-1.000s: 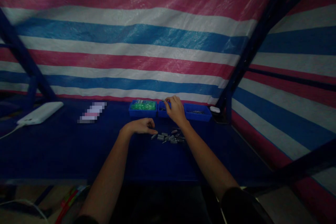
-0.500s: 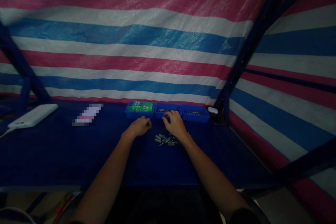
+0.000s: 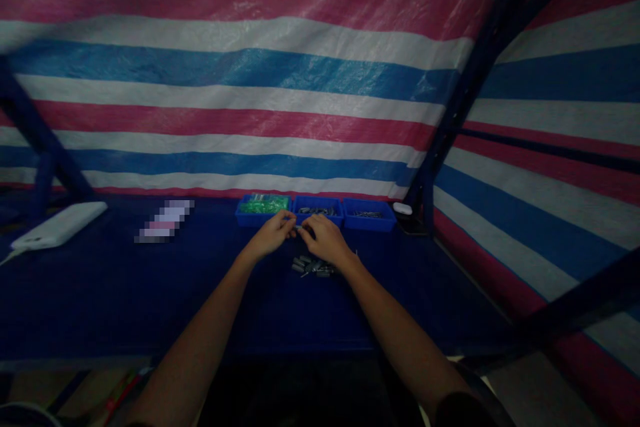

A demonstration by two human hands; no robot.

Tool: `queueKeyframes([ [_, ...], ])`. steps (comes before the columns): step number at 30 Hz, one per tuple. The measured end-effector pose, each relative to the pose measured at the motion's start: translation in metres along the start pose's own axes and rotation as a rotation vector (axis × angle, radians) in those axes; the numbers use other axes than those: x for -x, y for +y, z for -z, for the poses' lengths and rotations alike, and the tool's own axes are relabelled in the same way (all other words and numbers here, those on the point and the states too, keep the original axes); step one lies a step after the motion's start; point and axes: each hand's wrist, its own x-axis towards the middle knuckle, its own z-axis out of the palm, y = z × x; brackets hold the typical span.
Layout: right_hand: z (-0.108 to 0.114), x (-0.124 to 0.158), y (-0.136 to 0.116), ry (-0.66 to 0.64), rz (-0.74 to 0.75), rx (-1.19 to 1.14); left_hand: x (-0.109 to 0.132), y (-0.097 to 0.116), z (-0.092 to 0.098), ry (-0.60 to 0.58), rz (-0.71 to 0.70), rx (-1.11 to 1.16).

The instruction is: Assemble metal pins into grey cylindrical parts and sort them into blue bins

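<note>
My left hand (image 3: pixel 273 233) and my right hand (image 3: pixel 320 239) meet fingertip to fingertip above the blue table (image 3: pixel 125 287), both pinched on a small part too tiny to name. Just below them lies a heap of small grey metal pieces (image 3: pixel 313 265). Behind the hands stand three blue trays in a row: the left tray (image 3: pixel 261 212) holds green parts, the middle tray (image 3: pixel 319 210) small dark parts, the right tray (image 3: pixel 369 216) thin dark pieces.
A white power bank (image 3: pixel 59 225) with a cable lies at the far left, a blurred card (image 3: pixel 164 221) beside it. A small white object (image 3: pixel 402 209) sits by the dark blue frame post (image 3: pixel 450 113). A striped tarpaulin (image 3: pixel 250 80) walls in the back and right.
My right hand came back from the middle tray toward me. My left hand rose from beside the grey pieces, and the two hands came together.
</note>
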Motion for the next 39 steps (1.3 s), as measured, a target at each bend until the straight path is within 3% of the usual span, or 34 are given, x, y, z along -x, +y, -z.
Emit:
queueKeyframes([
  [7,0.002,0.001,-0.001,0.061,-0.022,-0.091,0.000,0.009,-0.002,-0.004,-0.080,-0.064],
  [11,0.004,-0.003,0.006,0.085,-0.022,-0.020,0.002,0.009,-0.002,-0.045,-0.092,-0.123],
  [16,0.012,-0.009,0.035,0.240,-0.298,0.194,0.009,0.005,-0.003,-0.280,-0.070,-0.364],
  [19,0.013,-0.006,0.046,0.240,-0.396,0.241,0.007,-0.001,-0.008,-0.273,-0.049,-0.478],
  [25,0.006,-0.001,0.031,0.230,-0.297,0.103,0.003,-0.007,-0.007,-0.205,0.025,-0.532],
  [31,0.002,-0.002,0.016,0.082,-0.170,-0.040,0.004,-0.010,0.002,-0.246,-0.016,-0.664],
  [35,0.001,0.001,0.013,-0.051,-0.061,-0.180,0.001,-0.009,0.001,-0.191,0.008,-0.565],
  [39,-0.002,0.004,0.008,-0.091,0.040,-0.217,-0.002,-0.005,0.002,-0.090,0.008,-0.418],
])
